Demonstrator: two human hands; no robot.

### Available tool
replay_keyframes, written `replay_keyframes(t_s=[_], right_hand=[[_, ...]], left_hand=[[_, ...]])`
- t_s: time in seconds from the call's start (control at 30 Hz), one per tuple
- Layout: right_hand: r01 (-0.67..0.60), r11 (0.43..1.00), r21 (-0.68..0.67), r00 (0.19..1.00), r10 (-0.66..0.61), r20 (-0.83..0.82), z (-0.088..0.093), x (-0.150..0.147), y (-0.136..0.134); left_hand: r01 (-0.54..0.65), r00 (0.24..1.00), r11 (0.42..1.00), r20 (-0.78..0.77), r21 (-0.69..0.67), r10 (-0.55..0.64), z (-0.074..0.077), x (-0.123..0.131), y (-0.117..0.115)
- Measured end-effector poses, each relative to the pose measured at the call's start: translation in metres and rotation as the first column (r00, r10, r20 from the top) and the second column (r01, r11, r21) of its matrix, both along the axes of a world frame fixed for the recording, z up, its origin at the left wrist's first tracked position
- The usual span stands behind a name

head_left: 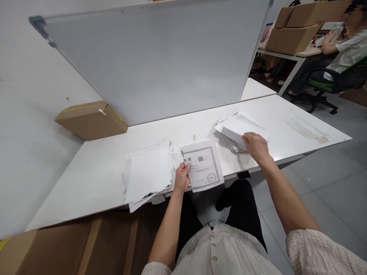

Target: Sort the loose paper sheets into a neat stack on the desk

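So a printed sheet [205, 168] with an ornate border (there's a round star emblem and a square code on it, pretty official looking) is being held by the left hand [182, 178]. It's pinched at its left edge, hand mostly closed, and most of the page is spread out to the right of those fingers, with the bottom poking past the front of the white table [94, 168].

Just left of the left hand, a loose stack of papers [150, 172] has been left, a few corners hanging over the edge too. Over at the right hand, the fingers are curled nearly shut, and a white sheet [232, 129] is gripped by its near corner. That one is tilted over a messy pile [251, 121], which is spread beneath and beyond the right hand.

Farther out past both hands, a big whiteboard [160, 65] is stood along the table, and a cardboard box [91, 120] is set beyond the left-hand stack.
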State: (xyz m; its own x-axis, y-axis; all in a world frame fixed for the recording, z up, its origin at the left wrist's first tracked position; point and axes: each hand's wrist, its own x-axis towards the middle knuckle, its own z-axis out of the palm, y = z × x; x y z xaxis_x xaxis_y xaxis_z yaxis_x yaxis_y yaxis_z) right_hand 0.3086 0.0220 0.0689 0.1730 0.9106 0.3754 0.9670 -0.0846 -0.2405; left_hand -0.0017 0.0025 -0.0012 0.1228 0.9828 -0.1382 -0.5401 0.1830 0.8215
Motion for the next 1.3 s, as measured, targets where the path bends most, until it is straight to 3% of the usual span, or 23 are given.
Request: replay_keyframes(t_s=[0.1,0.17,0.27,0.3,0.37,0.43,0.5,0.63,0.77,0.97,1.3], right_hand=[[0.014,0.972,0.236,1.0,-0.008,-0.026,0.018,-0.009,-0.018],[-0.013,0.933,0.358,0.994,0.051,-0.096,0.035,-0.017,-0.034],[0.038,0.864,0.502,0.932,0.151,-0.33,0.059,-0.029,-0.057],[0.086,0.843,0.53,0.874,0.191,-0.446,0.064,-0.033,-0.063],[0.175,0.833,0.525,0.686,0.279,-0.672,0.065,-0.04,-0.07],[0.173,0.882,0.438,0.489,0.31,-0.816,0.054,-0.049,-0.07],[0.078,0.951,0.298,0.414,0.241,-0.878,0.032,-0.062,-0.066],[-0.035,0.997,0.073,0.561,0.08,-0.824,-0.02,-0.094,-0.058],[0.006,1.0,0.024,0.661,0.015,-0.75,-0.053,-0.113,-0.056],[0.003,1.0,0.003,0.692,0.0,-0.722,-0.061,-0.122,-0.057],[-0.007,1.0,-0.024,0.703,-0.012,-0.711,-0.062,-0.122,-0.055]], left_hand=[[-0.012,1.0,1.0,-0.013,0.002,0.012,0.003,0.001,-0.001],[-0.011,1.0,1.0,-0.007,0.005,0.011,0.004,0.003,-0.002],[-0.019,1.0,1.0,0.005,0.018,0.019,0.002,0.004,-0.002],[-0.025,1.0,0.999,0.005,0.022,0.025,0.002,0.004,-0.002],[-0.029,1.0,0.999,-0.002,0.027,0.029,0.0,0.004,-0.002],[-0.029,0.999,0.999,-0.014,0.022,0.03,0.0,0.004,-0.001],[-0.038,0.999,0.999,-0.033,0.017,0.038,0.0,0.005,-0.001],[-0.07,0.995,0.996,-0.062,0.047,0.073,-0.003,0.006,-0.001],[-0.085,0.986,0.994,-0.135,0.071,0.094,-0.011,0.006,-0.001],[-0.078,0.922,0.983,-0.364,0.167,0.134,-0.015,0.003,-0.004],[-0.044,0.868,0.971,-0.472,0.235,0.154,-0.006,0.002,-0.01]])
